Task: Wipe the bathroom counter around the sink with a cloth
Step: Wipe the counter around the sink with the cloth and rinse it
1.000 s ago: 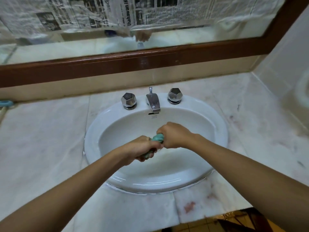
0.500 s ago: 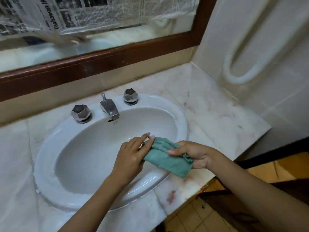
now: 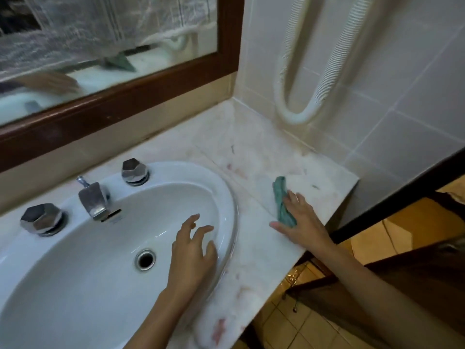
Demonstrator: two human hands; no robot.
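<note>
Right hand (image 3: 299,220), right of centre frame, lies flat with fingers spread and presses the green cloth (image 3: 281,197) onto the marble worktop (image 3: 251,157). It's a palm press, no pinch. The cloth is bunched and sticks out beyond the fingertips, right of the sink (image 3: 88,260) rim and well apart from it. Left hand (image 3: 193,248), lower centre, is over the basin's right side with fingers loosely curled and holds nothing; can't tell if it touches the porcelain.

Step looks like the first wipe on the right strip. To do it well:
- Spread the cloth flatter for more contact.
- Keep even pressure.
- Overlap strokes from the back corner toward the front edge.
- Follow the rim curve.
- Go harder on the reddish stains (image 3: 219,328) at lower centre and the dark specks (image 3: 315,186) near the far edge.
</note>
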